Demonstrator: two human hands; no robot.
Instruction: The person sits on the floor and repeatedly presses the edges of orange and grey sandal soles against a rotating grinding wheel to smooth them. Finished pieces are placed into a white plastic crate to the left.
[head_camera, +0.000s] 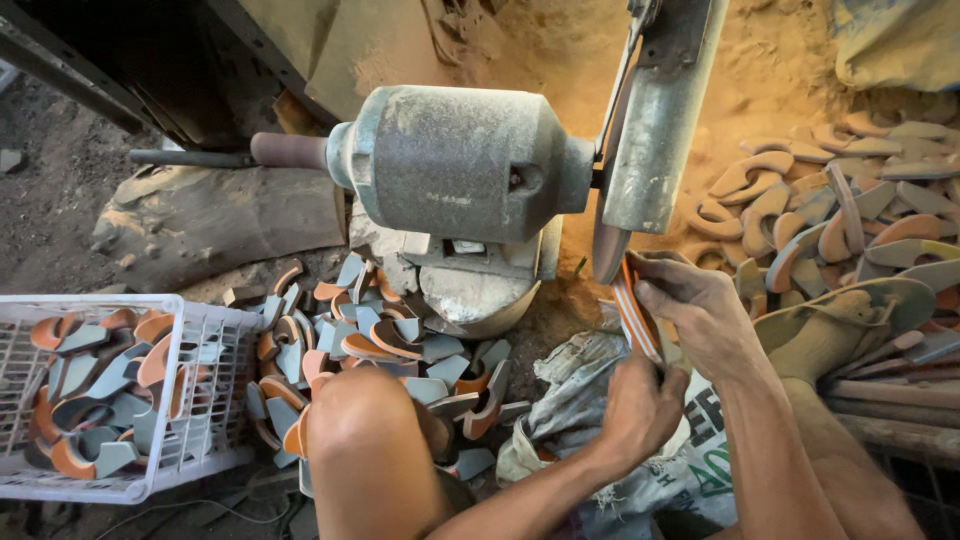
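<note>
Two hands at lower right of frame grip one stack of orange-grey curved pieces (637, 318) against grinder wheel (612, 240). Right hand (700, 310) fingers curled, pinching stack top; left hand (635, 405) fingers closed under it. One grinder motor (455, 160) at centre. One white basket (200, 340) lower left, pieces uncountable. Two loose heaps: centre (390, 345), right (850, 200).

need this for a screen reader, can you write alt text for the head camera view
Seen from above, a person's right hand and left hand press a stack of orange-and-grey curved pieces against the grinding wheel of a dusty bench grinder. More such pieces lie heaped on the ground and in a white plastic crate.
</note>
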